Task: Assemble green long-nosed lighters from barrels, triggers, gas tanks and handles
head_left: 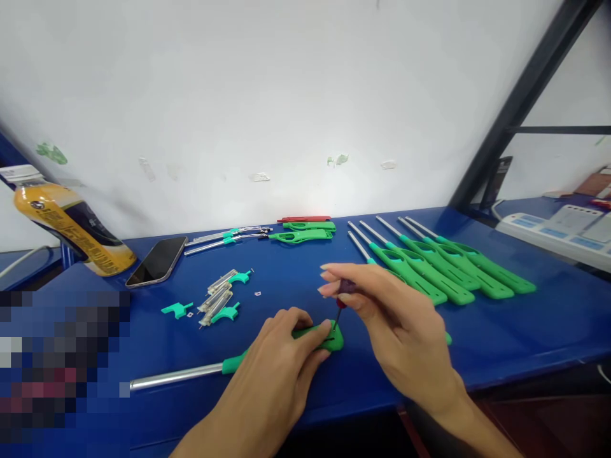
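My left hand [281, 362] is closed round a green gas lighter [232, 364], pressing it flat on the blue table near the front edge. The lighter's long metal tube points left. In my right hand [405, 324] a small screwdriver [340, 304] is pinched upright by its dark handle. Its tip meets the end of the lighter's handle, beside a slot. Left of centre lie clear fuel tanks [217, 302] and teal triggers [177, 310]. Several whole green lighters [458, 267] lie side by side at the right, partly behind my right hand.
At the back lie metal tubes with wires [210, 245], green casing halves [303, 236] and a red casing piece [305, 219]. A phone [157, 261] and a yellow drink bottle [71, 219] are at the left. A white power strip [563, 232] is at the far right.
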A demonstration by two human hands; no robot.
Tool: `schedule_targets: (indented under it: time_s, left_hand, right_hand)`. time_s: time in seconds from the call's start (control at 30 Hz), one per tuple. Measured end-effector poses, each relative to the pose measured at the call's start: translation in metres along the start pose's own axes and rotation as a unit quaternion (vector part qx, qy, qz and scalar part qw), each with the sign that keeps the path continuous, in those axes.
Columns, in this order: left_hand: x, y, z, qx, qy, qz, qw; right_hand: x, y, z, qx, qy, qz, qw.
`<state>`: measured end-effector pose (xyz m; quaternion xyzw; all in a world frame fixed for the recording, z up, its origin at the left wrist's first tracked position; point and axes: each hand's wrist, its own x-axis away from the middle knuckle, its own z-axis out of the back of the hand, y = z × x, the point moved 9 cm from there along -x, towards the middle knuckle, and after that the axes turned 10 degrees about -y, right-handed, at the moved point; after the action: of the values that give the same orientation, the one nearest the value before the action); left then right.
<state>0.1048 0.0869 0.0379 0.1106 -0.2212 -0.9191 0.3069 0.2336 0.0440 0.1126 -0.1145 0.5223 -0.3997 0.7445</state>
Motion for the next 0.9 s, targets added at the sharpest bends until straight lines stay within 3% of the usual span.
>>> schedule_targets:
  time_s: [0.13, 0.33, 0.5, 0.57, 0.73, 0.9]
  left_hand:
    - [0.012, 0.008, 0.001, -0.091, 0.054, -0.034, 0.994]
    - [0.021, 0.016, 0.008, -0.144, 0.135, -0.102, 0.975]
    - [0.024, 0.017, 0.011, -0.138, 0.143, -0.121, 0.973]
    - [0.024, 0.018, 0.011, -0.14, 0.146, -0.122, 0.972]
    - [0.026, 0.02, 0.012, -0.147, 0.155, -0.126, 0.969]
    - [0.026, 0.019, 0.012, -0.156, 0.157, -0.127, 0.967]
  right_hand:
    - [0.001, -0.008, 0.005, 0.059, 0.043, 0.022, 0.997]
    - [-0.001, -0.003, -0.008, -0.004, -0.027, 0.017, 0.999]
    - [0.002, -0.005, 0.006, 0.066, 0.051, 0.021, 0.996]
    - [0.003, -0.007, 0.006, 0.073, 0.048, 0.026, 0.996]
    - [0.002, -0.002, -0.005, 0.008, -0.026, 0.014, 1.0]
    - [0.003, -0.006, 0.005, 0.061, 0.041, 0.024, 0.997]
